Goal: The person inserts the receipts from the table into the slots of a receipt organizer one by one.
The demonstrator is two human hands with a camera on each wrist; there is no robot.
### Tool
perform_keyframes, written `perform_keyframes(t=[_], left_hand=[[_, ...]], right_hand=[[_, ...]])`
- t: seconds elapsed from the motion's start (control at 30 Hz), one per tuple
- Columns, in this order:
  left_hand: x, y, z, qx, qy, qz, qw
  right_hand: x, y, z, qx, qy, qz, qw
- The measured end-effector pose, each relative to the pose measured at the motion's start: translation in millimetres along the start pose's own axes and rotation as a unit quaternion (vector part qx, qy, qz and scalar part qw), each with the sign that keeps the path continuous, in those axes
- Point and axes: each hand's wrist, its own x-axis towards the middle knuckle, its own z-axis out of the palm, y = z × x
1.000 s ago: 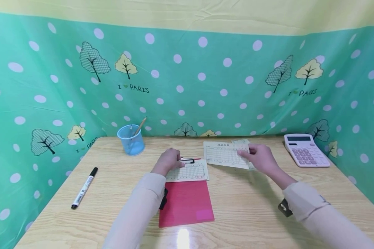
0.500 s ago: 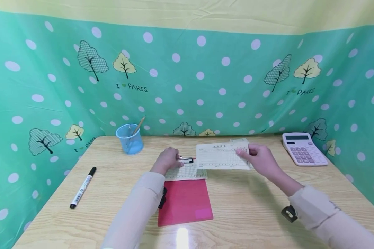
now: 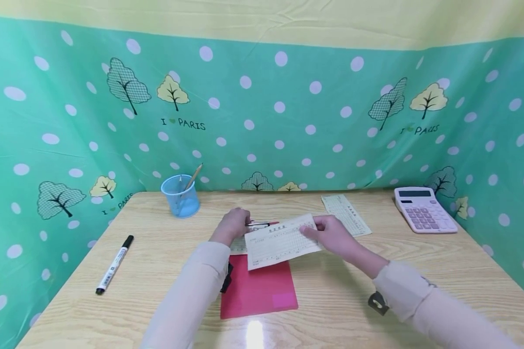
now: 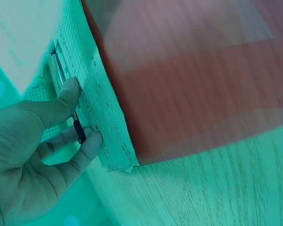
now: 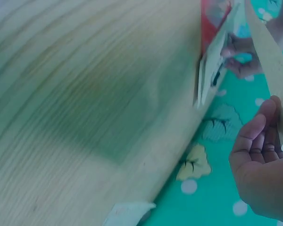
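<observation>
A red clipboard point(image 3: 262, 295) lies on the table, with printed paper slips point(image 4: 92, 84) along its far end. There my left hand point(image 3: 233, 225) pinches the thin metal clip point(image 4: 78, 128), its thumb and fingertips against the slips. My right hand point(image 3: 334, 235) holds a printed form point(image 3: 279, 242) by its right edge, thumb on top. Tilted, that form hangs over the clipboard and hides part of the slips. Seen from the right wrist, the form point(image 5: 273, 61) is edge-on and raised off the table. A loose printed slip point(image 3: 347, 213) lies behind my right hand.
A blue mesh pen cup point(image 3: 181, 196) with pencils stands at the back left. On the left lies a black-capped marker point(image 3: 115, 264). At the back right sits a pink calculator point(image 3: 425, 210). A polka-dot curtain point(image 3: 262, 106) encloses the wooden table point(image 3: 166, 271).
My right hand has carried the form leftward and nearer, from the right of the slips to over the clipboard, tilting it. The loose slip behind is uncovered. My left hand stays at the clip.
</observation>
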Motion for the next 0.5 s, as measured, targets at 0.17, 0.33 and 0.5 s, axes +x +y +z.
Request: perform_keyframes(t=[0.17,0.33,0.5], left_hand=[[0.2,-3.1,0.5,-0.004,0.005,0.002,1.0000],[1.6,-4.7,1.2,-0.005,0.008,0.011,0.9999],[2.6,-4.8,1.7,-0.007,0.005,0.013,0.9999]], right_hand=[[11.1,-1.7,25.6,-0.002,-0.013,0.010,1.000],[20.3,-2.5,46.5,-0.013,-0.017,0.017,1.000],[29.6,-2.4,59.4,-0.034,-0.007,0.023,0.999]])
